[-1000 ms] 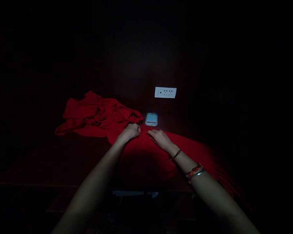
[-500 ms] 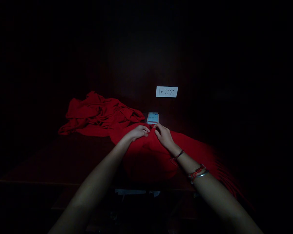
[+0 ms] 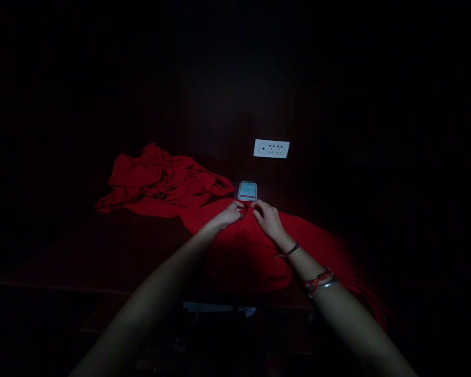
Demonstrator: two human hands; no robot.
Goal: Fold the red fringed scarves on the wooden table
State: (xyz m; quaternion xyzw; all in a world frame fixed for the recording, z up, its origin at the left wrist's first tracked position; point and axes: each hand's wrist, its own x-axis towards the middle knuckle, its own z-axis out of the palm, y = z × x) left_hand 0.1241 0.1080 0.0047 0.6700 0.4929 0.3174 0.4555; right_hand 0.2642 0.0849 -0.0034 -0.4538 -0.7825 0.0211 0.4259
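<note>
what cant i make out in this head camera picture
All in the head view:
Fingertip grip of the left hand and right hand on the red fringed scarf: too small and dim.
Phone: screen text too small, top edge pixelated.
Fringe: ends lost in darkness.
Pale item below the tabletop: too dark to identify.
Forearms: cut off by the bottom edge.

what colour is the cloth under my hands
The cloth is red, darker where shadowed; it shows best in the head view.

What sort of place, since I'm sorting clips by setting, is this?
Probably a dark indoor room, perhaps at home: a white socket panel on the wall, a lit phone, and a dark tabletop bearing red cloth.
</note>
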